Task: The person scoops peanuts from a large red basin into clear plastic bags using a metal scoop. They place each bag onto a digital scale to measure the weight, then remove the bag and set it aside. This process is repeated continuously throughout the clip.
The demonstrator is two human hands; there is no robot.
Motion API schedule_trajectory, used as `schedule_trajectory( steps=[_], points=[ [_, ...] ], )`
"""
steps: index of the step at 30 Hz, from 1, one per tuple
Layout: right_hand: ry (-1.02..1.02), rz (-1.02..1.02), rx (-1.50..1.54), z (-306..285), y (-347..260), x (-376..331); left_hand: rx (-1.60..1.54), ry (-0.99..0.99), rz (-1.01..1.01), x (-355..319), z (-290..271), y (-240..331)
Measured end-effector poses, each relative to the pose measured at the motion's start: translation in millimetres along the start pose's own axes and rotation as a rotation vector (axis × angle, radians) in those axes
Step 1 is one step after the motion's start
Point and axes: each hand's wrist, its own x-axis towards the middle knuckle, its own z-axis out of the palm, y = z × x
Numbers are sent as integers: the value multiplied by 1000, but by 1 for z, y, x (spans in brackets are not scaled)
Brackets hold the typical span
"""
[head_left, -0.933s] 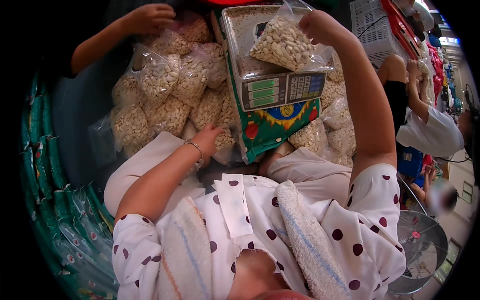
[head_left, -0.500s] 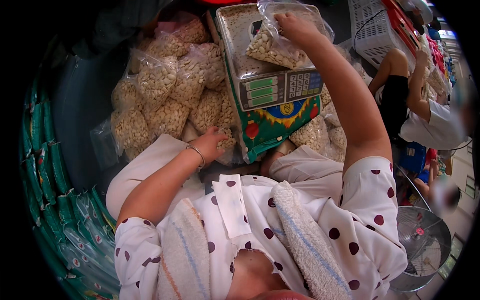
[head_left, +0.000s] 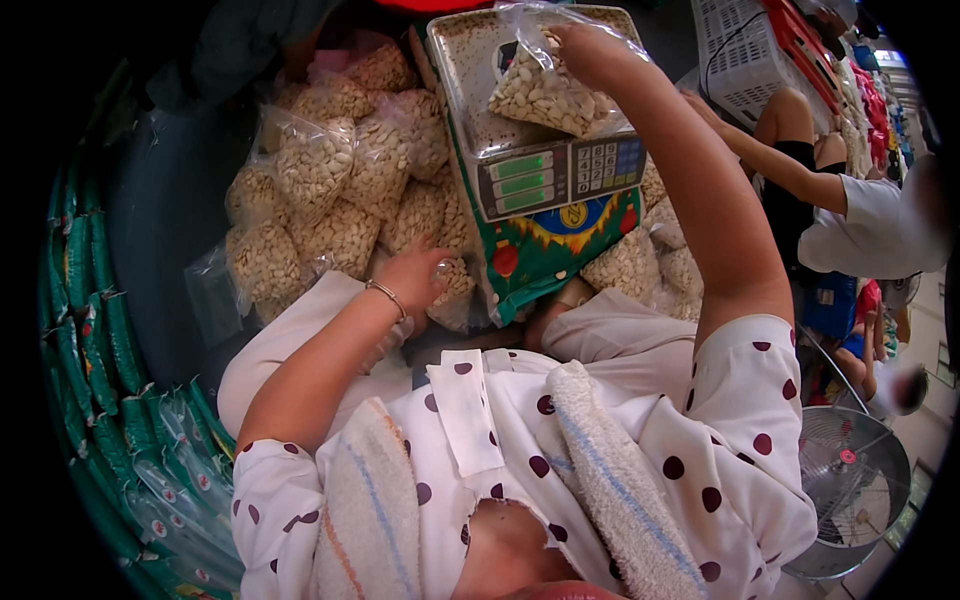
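My right hand [head_left: 588, 58] pinches the gathered top of a clear plastic bag of pale, flat seeds [head_left: 545, 95], which look like pumpkin seeds. That bag rests tilted on the metal pan of a digital scale [head_left: 468, 75] with lit green displays. Low in front of my lap, my left hand [head_left: 415, 282] is closed, with clear plastic showing at its fingers and under the wrist. It lies against a bag of seeds [head_left: 455, 292] beside the scale; the fingertips are partly hidden. More filled bags [head_left: 315, 160] are heaped to the left of the scale.
A printed green sack [head_left: 530, 260] lies under the scale. Further seed bags [head_left: 625, 270] sit to its right. Green packages [head_left: 85, 310] are stacked at far left. Another person [head_left: 860, 220] sits at right, near a white plastic crate [head_left: 735, 60] and a metal fan [head_left: 850, 490].
My left hand has gone from spread fingers to a closed hold, with clear plastic now showing below the wrist. My right hand stays at the weighed bag. The other person's arm reaches further toward the scale.
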Motion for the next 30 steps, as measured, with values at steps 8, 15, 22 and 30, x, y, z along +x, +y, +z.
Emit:
schedule_trajectory(
  steps=[8,15,22,30],
  points=[
    [539,-333,387,-70,-72,-102,52,-25,-58,18,17,-25],
    [-757,-850,119,148,-164,-154,0,-24,6,19,55,-37],
    [-477,-351,421,301,-217,-178,-34,12,-41,5,53,-26],
    [-656,-472,392,288,-214,-175,-95,-40,9,12,42,-31]
  ],
)
